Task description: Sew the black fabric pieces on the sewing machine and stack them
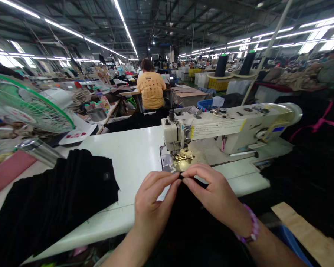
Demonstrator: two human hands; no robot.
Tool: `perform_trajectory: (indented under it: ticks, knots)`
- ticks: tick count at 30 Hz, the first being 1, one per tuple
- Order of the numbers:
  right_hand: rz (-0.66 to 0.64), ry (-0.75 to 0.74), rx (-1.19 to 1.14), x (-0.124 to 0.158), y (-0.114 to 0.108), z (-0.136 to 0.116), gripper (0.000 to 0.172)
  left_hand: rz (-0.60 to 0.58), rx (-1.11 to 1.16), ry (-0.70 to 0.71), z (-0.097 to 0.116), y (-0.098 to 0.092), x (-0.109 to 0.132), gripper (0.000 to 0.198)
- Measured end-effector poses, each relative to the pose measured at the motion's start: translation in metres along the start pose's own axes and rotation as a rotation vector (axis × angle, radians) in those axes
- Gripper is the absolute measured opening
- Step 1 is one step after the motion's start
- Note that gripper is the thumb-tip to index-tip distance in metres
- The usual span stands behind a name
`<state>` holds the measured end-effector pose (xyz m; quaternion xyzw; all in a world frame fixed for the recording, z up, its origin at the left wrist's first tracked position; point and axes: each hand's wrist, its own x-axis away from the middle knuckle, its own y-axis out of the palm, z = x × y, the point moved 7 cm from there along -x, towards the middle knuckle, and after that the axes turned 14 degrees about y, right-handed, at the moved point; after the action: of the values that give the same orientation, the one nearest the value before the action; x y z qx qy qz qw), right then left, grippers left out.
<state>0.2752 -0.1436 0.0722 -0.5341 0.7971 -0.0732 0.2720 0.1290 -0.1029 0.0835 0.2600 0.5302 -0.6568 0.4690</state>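
My left hand (156,194) and my right hand (210,189) meet just in front of the sewing machine (206,129). Both are closed in a pinch, thumb against forefinger, on the edge of a black fabric piece (187,207). The fabric hangs down toward my lap, and its lower part merges with other dark cloth. Behind my fingertips lies the lit needle plate with a brass-coloured attachment (183,157) near the presser foot. To the left, a stack of black fabric pieces (64,196) with a small dark label on top lies across the table edge.
The white sewing table (128,148) extends left of the machine. A metal flask (40,150) and a green-rimmed fan (30,104) stand at the left. Black thread cones (221,66) rise behind the machine. Ahead sits a person in a yellow shirt (151,89). A wooden board (308,233) is at lower right.
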Motion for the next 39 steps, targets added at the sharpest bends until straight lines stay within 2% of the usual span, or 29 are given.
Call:
perform_trajectory:
  ticks: [8,10,13,18,20,23,28,35,37,39]
  knots:
    - [0.095,-0.046,0.129,0.002,-0.001,-0.009,0.012,0.026,0.005,-0.053,-0.004,0.003,0.005,0.008]
    - [0.051,-0.009,0.092,0.001,-0.001,-0.007,0.010,0.026,0.049,-0.110,-0.008,0.001,0.005,0.007]
    - [-0.082,0.030,0.037,-0.001,-0.001,-0.005,0.010,0.026,0.184,-0.209,-0.015,-0.003,0.003,0.007]
    - [-0.231,-0.002,0.101,-0.003,-0.006,0.003,0.010,0.010,0.367,-0.392,-0.032,-0.015,0.005,0.005]
    - [-0.259,-0.013,0.111,-0.003,-0.010,0.009,0.011,0.085,0.351,-0.504,-0.045,-0.027,0.013,0.004]
    - [-0.214,0.017,0.097,-0.002,-0.019,0.019,0.011,0.238,0.350,-0.676,-0.064,-0.041,0.028,0.019]
    - [-0.193,0.105,-0.003,0.001,-0.022,0.025,0.008,0.341,0.465,-0.840,-0.072,-0.039,0.039,0.031]
    - [-0.049,0.154,-0.149,-0.002,-0.024,0.026,0.016,0.393,0.405,-0.837,-0.072,-0.044,0.045,0.033]
    - [0.001,0.150,-0.180,-0.002,-0.025,0.028,0.020,0.337,0.282,-0.783,-0.069,-0.049,0.041,0.031]
    - [0.040,0.122,-0.162,-0.002,-0.024,0.028,0.026,0.244,0.023,-0.642,-0.058,-0.058,0.029,0.028]
